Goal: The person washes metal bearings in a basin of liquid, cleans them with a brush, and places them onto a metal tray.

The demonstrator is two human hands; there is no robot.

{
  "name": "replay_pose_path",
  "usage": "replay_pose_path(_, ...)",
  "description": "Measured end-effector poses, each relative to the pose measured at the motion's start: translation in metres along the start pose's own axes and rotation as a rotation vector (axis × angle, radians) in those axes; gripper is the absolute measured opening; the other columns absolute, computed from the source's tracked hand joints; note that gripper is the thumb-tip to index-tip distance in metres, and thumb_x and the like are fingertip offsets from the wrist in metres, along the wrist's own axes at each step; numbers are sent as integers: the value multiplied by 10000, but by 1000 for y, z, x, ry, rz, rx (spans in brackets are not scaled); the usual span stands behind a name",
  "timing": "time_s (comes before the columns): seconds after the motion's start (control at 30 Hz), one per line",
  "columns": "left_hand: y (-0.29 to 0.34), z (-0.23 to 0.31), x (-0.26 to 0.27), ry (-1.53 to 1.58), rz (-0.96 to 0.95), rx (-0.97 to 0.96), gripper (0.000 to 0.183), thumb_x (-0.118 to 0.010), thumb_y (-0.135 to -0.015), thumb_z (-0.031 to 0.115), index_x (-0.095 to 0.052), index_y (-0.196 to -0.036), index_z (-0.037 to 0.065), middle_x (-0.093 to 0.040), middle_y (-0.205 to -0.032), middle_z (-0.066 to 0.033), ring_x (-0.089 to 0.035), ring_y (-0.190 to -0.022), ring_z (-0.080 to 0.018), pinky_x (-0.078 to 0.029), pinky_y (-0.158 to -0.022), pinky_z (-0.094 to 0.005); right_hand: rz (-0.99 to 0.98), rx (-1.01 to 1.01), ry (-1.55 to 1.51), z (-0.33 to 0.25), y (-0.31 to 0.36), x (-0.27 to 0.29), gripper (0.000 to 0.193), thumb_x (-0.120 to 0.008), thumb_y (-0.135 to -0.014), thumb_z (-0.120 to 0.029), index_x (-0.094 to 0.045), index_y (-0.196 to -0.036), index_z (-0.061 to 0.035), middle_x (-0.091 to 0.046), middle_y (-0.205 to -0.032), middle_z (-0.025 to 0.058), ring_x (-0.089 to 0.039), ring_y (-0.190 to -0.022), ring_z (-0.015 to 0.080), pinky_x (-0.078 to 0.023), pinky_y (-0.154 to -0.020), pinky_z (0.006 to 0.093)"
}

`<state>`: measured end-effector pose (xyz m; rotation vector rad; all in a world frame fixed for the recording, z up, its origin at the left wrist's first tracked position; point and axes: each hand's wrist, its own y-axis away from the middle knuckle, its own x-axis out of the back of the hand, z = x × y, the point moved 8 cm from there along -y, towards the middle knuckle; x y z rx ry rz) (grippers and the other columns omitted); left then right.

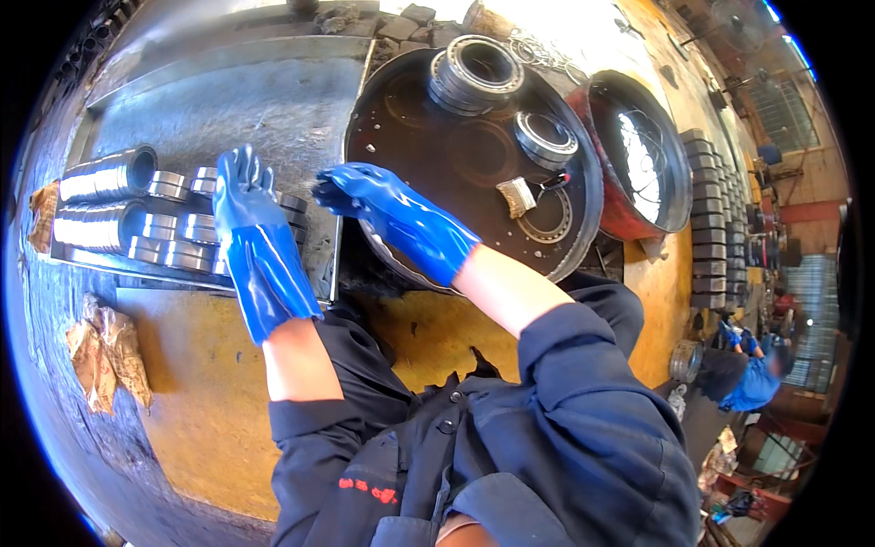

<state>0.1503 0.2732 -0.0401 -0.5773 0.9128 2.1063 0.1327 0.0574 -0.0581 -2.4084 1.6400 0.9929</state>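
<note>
Both hands wear long blue rubber gloves. My left hand (244, 187) is over the steel rings (187, 228) on a metal tray (264, 68), its fingers stretched out and nothing seen in them. My right hand (360, 190) hovers between the tray's right edge and a round dark pan (410, 173), fingers pointing left and slightly bent, with no object visible in it. Some rings are hidden behind the left glove. Stacked bearings (478, 68) stand at the pan's far side. Nearer lie another bearing (547, 139) and a brush (518, 196).
Right of the pan stands a red drum (592, 118) with a shiny surface inside. Dark rings are stacked in rows (709, 228) beyond it. Crumpled brown paper (105, 356) lies at the left. A co-worker in blue (752, 378) sits at the far right.
</note>
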Motion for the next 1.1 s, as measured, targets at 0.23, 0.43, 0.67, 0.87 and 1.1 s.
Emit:
replay_pose_path(0.23, 28, -66, -49, -194, -402, 182, 388, -617, -1095, 301, -652, -1383, 44, -712, -1405, -184, -693, -1279, -316, -553, -1069, -453, 111, 129, 455, -39, 96, 62, 397, -657, -1066, -271, -700, -1339, 14, -779, -1197, 123, -729, -1116, 187, -562, -1011, 315)
replay_pose_path(0.43, 95, -156, -74, -355, -532, 518, 412, -623, -1080, 325, -655, -1416, 87, -719, -1416, -170, -712, -1259, -329, -590, -1015, -461, 512, 27, 917, -33, 140, 199, 416, -733, -958, -306, -724, -1256, -16, -804, -1108, 143, -779, -996, 276, -610, -915, 393)
replay_pose_path(0.67, 114, -200, -56, -440, -483, 687, 432, -626, -1092, 339, -631, -1441, 86, -697, -1434, -194, -682, -1303, -359, -561, -1080, -508, 627, 423, 2059, -208, 90, 146, 722, -839, -854, -407, -611, -1429, -32, -712, -1284, 182, -668, -1248, 357, -493, -1117, 492)
replay_pose_path(0.87, 112, -197, -63, -394, -418, 739, 448, -630, -1091, 346, -612, -1461, 94, -693, -1436, -189, -682, -1295, -358, -566, -1073, -489, 493, 259, 2250, -226, -6, 157, 646, -869, -827, -377, -695, -1346, -34, -785, -1128, 167, -737, -1115, 358, -505, -1083, 477)
replay_pose_path(1.1, 97, -192, -68, -385, -361, 744, 507, -593, -1112, 383, -545, -1531, 102, -644, -1517, -161, -622, -1386, -358, -518, -1147, -489, 389, 9, 2106, -234, -60, 183, 382, -797, -864, -239, -823, -1228, -125, -790, -1235, 191, -765, -1171, 358, -620, -975, 499)
